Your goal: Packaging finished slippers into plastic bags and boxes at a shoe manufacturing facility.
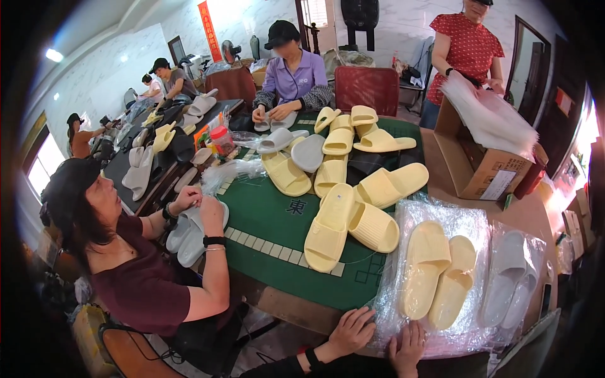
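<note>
My left hand [350, 331] lies flat, fingers spread, at the near edge of the green table [271, 214], touching the corner of a clear plastic bag. My right hand [409, 347] rests open on the same bag's lower edge. Inside that bag [387, 296] lies a pair of pale yellow slippers [438, 274]. To its right, a second clear bag holds a pair of grey slippers [510, 286]. Neither hand grips anything.
Several loose yellow slippers [353, 208] and grey ones [296, 148] lie across the table. A cardboard box [479, 167] stands at the right, with a standing person holding plastic bags [488, 116] over it. Seated workers handle slippers at the left [145, 264] and far side [291, 75].
</note>
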`<state>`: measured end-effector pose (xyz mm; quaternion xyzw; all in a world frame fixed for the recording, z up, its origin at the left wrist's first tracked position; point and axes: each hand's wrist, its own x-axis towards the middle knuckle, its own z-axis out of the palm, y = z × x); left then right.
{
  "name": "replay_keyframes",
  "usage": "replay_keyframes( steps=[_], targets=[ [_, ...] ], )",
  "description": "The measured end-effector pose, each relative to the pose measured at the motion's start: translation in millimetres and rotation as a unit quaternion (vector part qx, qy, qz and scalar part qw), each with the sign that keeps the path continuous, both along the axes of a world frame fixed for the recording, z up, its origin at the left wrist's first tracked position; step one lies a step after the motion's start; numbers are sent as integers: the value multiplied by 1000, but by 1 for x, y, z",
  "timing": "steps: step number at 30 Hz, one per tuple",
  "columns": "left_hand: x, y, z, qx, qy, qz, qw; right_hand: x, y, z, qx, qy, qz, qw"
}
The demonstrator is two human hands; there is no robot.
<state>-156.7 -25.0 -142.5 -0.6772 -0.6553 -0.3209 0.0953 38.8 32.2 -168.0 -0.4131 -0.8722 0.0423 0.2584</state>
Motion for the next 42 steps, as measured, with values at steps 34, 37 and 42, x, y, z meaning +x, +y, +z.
replay_keyframes(
  steps=[34,37,42],
  targets=[
    [1,5,-1,3,-11,-1,1000,-1,-1,6,-26,-13,-15,999],
    [2,2,2,4,-9,2,1000,0,-2,5,-12,-21,-11,1000],
    [1,-1,-1,11,-16,6,1000,-1,-4,6,-12,-17,-1,1000]
  ],
)
